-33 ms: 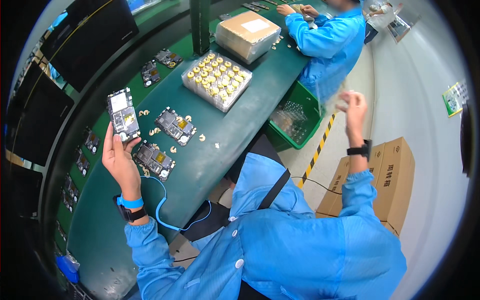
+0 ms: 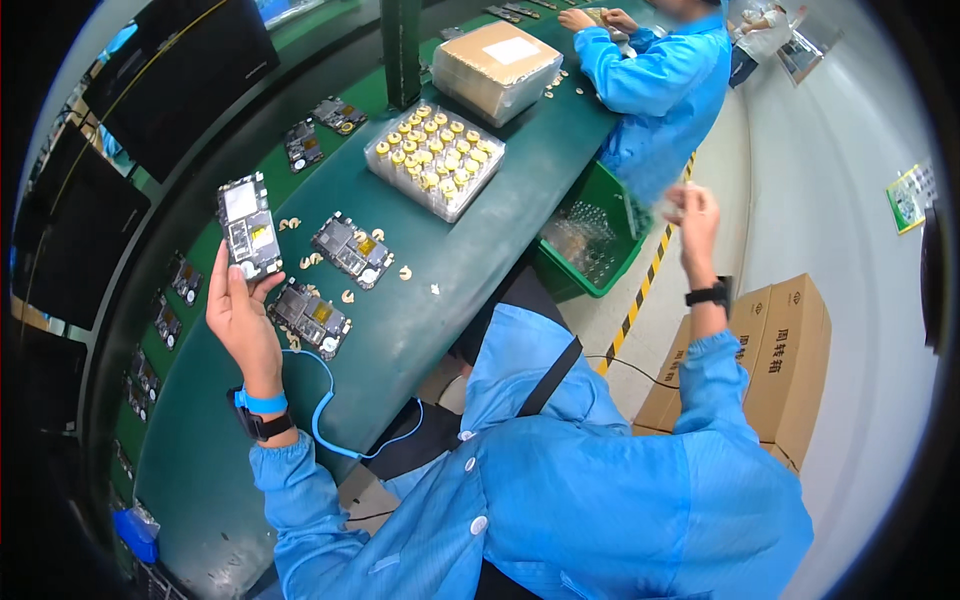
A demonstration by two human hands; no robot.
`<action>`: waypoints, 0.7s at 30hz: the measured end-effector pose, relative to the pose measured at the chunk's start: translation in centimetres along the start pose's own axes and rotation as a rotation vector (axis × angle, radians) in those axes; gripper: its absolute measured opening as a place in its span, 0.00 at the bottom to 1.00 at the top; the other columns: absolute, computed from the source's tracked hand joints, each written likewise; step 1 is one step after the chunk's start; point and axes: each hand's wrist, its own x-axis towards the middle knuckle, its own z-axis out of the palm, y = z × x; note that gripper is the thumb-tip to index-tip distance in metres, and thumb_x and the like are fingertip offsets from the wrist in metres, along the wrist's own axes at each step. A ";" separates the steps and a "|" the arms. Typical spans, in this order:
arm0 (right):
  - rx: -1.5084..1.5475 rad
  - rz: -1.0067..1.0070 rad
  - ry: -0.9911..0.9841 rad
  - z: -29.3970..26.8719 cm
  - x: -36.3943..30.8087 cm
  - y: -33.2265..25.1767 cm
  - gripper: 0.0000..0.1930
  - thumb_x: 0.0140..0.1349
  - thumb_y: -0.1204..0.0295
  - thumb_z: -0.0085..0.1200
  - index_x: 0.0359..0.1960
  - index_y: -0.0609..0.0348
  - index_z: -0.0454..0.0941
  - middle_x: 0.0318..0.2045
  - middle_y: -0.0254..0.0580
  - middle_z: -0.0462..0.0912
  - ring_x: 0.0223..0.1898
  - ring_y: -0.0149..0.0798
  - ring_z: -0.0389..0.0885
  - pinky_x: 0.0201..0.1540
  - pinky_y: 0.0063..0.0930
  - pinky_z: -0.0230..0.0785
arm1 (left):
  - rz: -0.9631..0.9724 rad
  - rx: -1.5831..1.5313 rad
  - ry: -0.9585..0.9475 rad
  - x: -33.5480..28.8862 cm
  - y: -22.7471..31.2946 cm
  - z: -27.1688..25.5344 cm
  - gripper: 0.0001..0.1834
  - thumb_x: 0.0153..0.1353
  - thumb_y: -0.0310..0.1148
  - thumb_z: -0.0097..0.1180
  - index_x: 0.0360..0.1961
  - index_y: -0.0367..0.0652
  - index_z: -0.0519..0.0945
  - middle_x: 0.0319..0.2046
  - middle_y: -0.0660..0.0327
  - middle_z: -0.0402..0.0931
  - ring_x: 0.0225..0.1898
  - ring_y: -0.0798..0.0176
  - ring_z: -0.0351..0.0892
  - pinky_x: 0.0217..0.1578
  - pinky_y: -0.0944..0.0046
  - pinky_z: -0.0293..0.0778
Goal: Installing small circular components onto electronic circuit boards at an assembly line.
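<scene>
My left hand [image 2: 245, 325] is closed on the lower end of a dark circuit board [image 2: 247, 222], raised upright over the green bench. A bright silver plate and a yellow patch show on the board's face. My right hand [image 2: 698, 222] is lifted off to the right, beyond the bench edge, fingers pinched together. Beside those fingertips is a blurred, translucent patch; what they grip cannot be made out. Two similar boards lie flat near my left hand, one farther [image 2: 352, 250] and one nearer [image 2: 310, 318]. Small cream-coloured curved pieces [image 2: 347, 297] are scattered around them.
A clear tray of yellow-topped parts [image 2: 435, 160] and a wrapped carton [image 2: 497, 70] stand on the bench [image 2: 400, 310]. Below its edge is a green basket [image 2: 600, 285]. Cartons [image 2: 775, 350] stand at right. A co-worker [image 2: 665, 100] works at the far end. A blue cord [image 2: 325, 400] trails from my left wrist.
My right hand has moved slightly left, its fingers drawn closer together. The board in my left hand has turned a little, and its yellow patch shows more clearly.
</scene>
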 end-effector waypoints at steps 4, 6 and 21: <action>-0.337 -0.052 -0.141 3.1 0.3 7.6 0.19 0.76 0.59 0.54 0.40 0.67 0.84 0.33 0.37 0.85 0.36 0.29 0.81 0.36 0.25 0.73 | -0.026 -0.015 -0.070 -0.3 0.8 1.2 0.25 0.81 0.32 0.44 0.73 0.30 0.65 0.61 0.49 0.77 0.54 0.57 0.83 0.47 0.55 0.87; -0.213 -0.185 -0.126 6.8 -1.8 3.6 0.17 0.76 0.62 0.56 0.39 0.68 0.83 0.29 0.37 0.84 0.31 0.28 0.79 0.36 0.24 0.72 | -0.016 -0.031 -0.101 -0.3 0.2 0.5 0.25 0.81 0.32 0.44 0.73 0.31 0.64 0.60 0.49 0.77 0.54 0.57 0.83 0.48 0.55 0.87; -0.347 -0.820 -0.789 25.7 -5.8 -10.9 0.09 0.64 0.74 0.62 0.44 0.64 0.86 0.42 0.52 0.82 0.46 0.55 0.82 0.51 0.44 0.75 | -0.006 0.079 -0.163 -0.8 1.6 1.4 0.29 0.75 0.20 0.41 0.76 0.37 0.59 0.62 0.48 0.75 0.57 0.58 0.81 0.51 0.55 0.86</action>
